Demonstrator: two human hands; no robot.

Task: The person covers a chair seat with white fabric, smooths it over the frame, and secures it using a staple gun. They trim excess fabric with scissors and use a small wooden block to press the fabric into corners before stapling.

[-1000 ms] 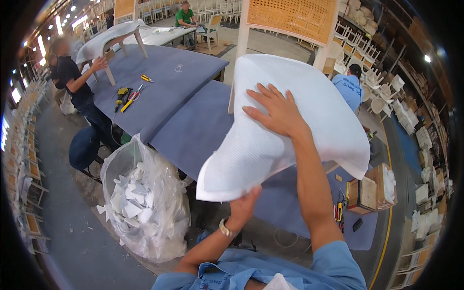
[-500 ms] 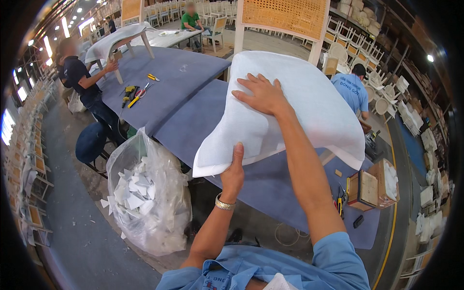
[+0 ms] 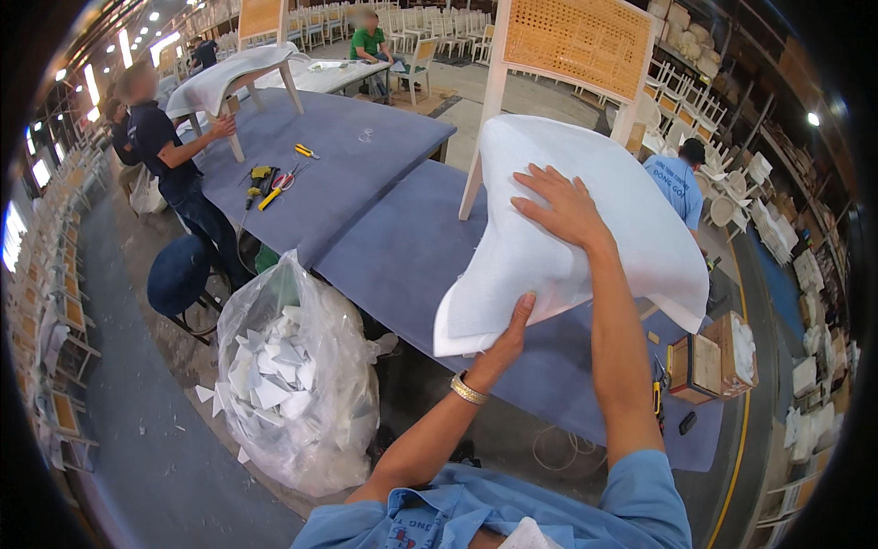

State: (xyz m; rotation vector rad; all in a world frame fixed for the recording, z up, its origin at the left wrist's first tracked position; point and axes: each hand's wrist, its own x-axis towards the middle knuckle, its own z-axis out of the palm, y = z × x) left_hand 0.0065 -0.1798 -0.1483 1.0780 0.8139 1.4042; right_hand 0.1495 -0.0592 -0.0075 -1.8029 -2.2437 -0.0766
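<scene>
A white-framed chair (image 3: 492, 119) with a woven cane back (image 3: 578, 44) stands on the blue-covered table. White sheet fabric (image 3: 631, 220) is draped over its seat, the loose edges hanging past the sides. My right hand (image 3: 562, 209) lies flat on top of the fabric, fingers extended and slightly spread. At the near left corner, my left hand (image 3: 506, 348) holds the fabric-covered seat edge. Its thumb is on the upper side, while the other fingers are hidden underneath.
Offcuts fill a clear plastic bag (image 3: 297, 393) beside the table (image 3: 384, 229). Pliers (image 3: 276, 192) and a drill (image 3: 260, 183) lie farther left. Two boxes (image 3: 706, 361) sit at the right. Co-workers stand left (image 3: 169, 151) and right (image 3: 675, 183); another (image 3: 370, 41) sits farther back.
The chair with its fabric has shifted right and turned a little on the table. Both my hands have moved right with it, keeping their contact.
</scene>
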